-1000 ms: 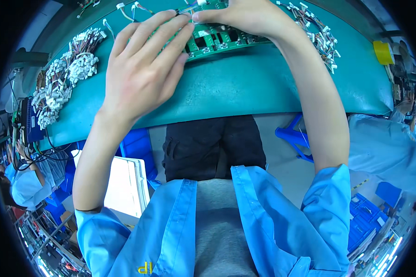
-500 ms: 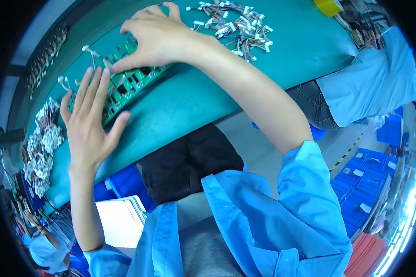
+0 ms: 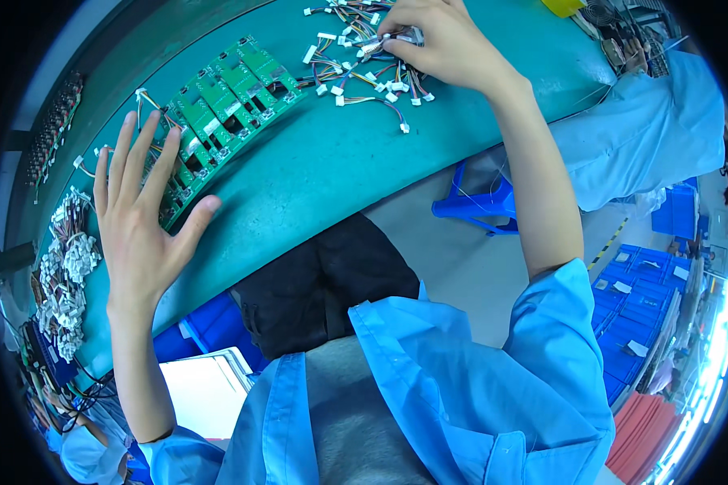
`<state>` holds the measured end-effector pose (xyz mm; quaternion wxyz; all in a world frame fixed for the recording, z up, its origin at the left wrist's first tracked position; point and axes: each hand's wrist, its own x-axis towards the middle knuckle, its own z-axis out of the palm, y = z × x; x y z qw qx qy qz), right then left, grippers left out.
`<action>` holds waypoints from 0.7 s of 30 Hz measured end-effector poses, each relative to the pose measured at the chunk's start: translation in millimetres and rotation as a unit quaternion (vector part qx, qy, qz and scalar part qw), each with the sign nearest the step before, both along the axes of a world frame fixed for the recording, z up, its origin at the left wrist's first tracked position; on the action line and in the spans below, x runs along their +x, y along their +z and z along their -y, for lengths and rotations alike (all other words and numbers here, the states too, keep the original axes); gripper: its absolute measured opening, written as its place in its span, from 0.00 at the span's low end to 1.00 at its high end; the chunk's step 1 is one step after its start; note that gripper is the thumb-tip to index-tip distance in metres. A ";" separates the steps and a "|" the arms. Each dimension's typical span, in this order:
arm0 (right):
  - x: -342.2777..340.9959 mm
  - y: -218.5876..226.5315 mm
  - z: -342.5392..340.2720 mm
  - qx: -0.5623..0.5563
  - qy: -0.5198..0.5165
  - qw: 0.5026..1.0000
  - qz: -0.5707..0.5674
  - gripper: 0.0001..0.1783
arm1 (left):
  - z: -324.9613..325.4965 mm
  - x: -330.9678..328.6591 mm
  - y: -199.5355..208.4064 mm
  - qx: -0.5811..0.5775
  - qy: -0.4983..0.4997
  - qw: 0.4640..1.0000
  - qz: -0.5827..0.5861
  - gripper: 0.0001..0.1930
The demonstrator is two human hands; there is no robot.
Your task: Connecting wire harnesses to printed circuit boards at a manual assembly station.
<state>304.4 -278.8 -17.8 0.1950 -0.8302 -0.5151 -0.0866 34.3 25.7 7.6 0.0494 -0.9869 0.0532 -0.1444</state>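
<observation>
A long panel of green circuit boards [image 3: 226,103] lies slanted on the teal table. Over its near left end rests my left hand [image 3: 141,198], fingers spread, holding nothing; wires with white plugs stick up beyond its fingertips. My right hand [image 3: 441,44] is at the loose pile of short wire harnesses [image 3: 356,56] to the right of the panel. Its thumb and forefinger are pinched on a wire harness [image 3: 372,48] with a white connector. Part of that harness is hidden behind the fingers.
A bundle of white-plugged cables [image 3: 63,299] lies at the table's left end. Beyond the table at right sits a person in a blue shirt [image 3: 647,137], near a blue stool [image 3: 481,202]. Blue bins [image 3: 639,307] stand on the floor at right. Yellow tape [image 3: 564,6] is at the far edge.
My right hand has left the circuit board panel and moved right to the harness pile, pinching there. My left hand has shifted slightly left, still spread. More of the panel shows.
</observation>
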 end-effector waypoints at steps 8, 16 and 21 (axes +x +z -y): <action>7.1 18.8 13.2 0.095 -0.057 0.979 -0.172 0.05 | 16.6 6.9 6.3 -0.061 -0.048 0.994 0.079 0.29; -82.3 36.1 -20.7 0.319 0.011 0.869 -0.378 0.09 | 98.0 36.8 -1.2 -0.588 -0.130 0.797 0.050 0.13; -134.4 34.5 -47.9 0.347 -0.005 0.867 -0.357 0.05 | 113.4 48.0 -9.6 -0.775 -0.057 0.622 0.095 0.08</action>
